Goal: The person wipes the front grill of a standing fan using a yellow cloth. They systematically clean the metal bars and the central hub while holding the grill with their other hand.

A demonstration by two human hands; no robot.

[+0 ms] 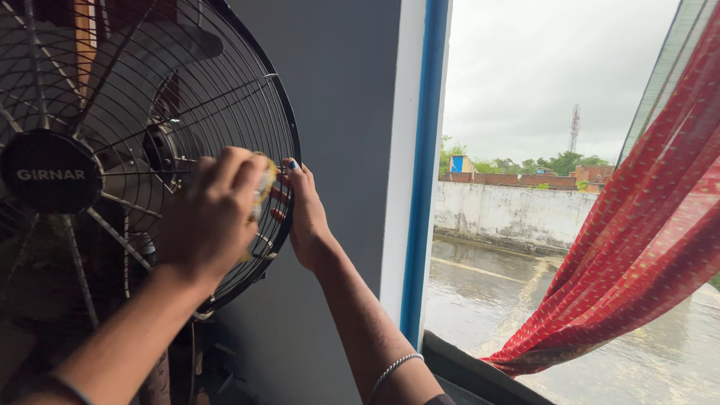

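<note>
Fan guard (112,97): round black wire grille, upright, face turned toward the camera and slightly right; it fills the upper left. Left hand (210,217) is closed around a small yellowish cloth (264,187) pressed against the wires near the guard's right rim. Right hand (306,217) grips that rim, fingers curled over the edge. Grey wall (337,112) behind; red curtain (645,240) hangs by the open window at right.
</note>
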